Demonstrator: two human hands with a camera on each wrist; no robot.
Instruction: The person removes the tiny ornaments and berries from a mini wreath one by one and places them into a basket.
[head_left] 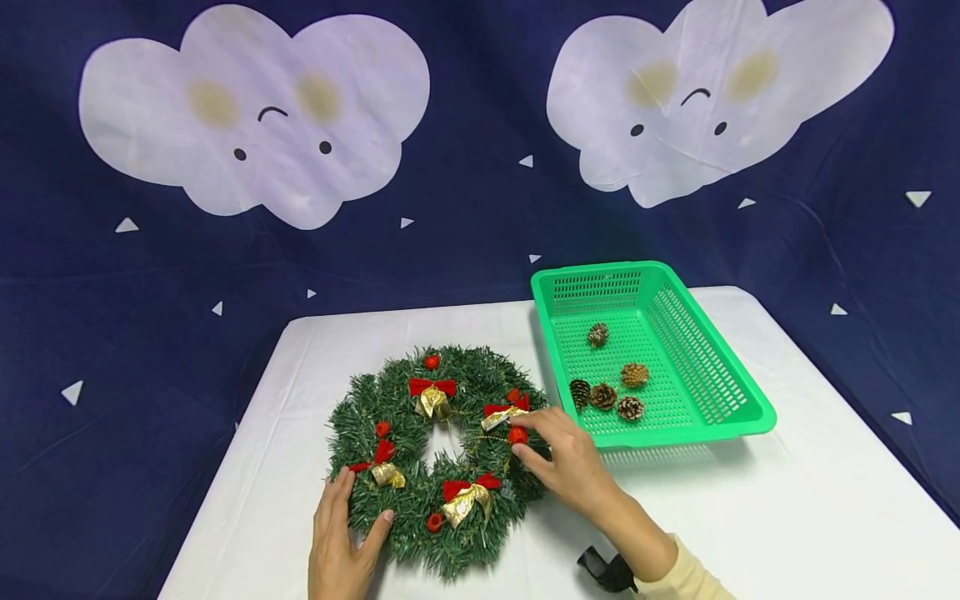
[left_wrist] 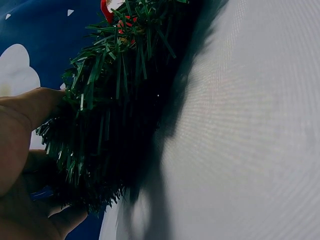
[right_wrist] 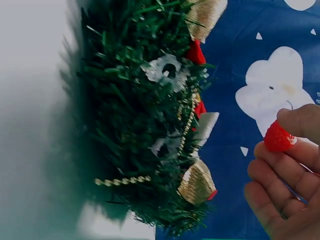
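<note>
A green Christmas wreath (head_left: 480, 371) lies on the white table, trimmed with red-and-gold bows (head_left: 467, 500) and small red berries (head_left: 434, 522). My left hand (head_left: 341, 533) rests against its near-left edge, fingers along the side and thumb on the front foliage. In the left wrist view the green tufts (left_wrist: 105, 105) fill the space between thumb and fingers. Above the wreath's right side, my right hand (head_left: 573, 462) pinches a red raspberry-like berry (right_wrist: 278, 137) between thumb and forefinger. A gold bead string (right_wrist: 187, 125) shows on the wreath in the right wrist view.
A green plastic basket (head_left: 712, 333) stands behind and right of the wreath, with several pine cones (head_left: 634, 375) inside. A black object (head_left: 606, 570) lies near the right forearm. A dark blue cloth with clouds (head_left: 480, 208) hangs behind the table (head_left: 787, 500).
</note>
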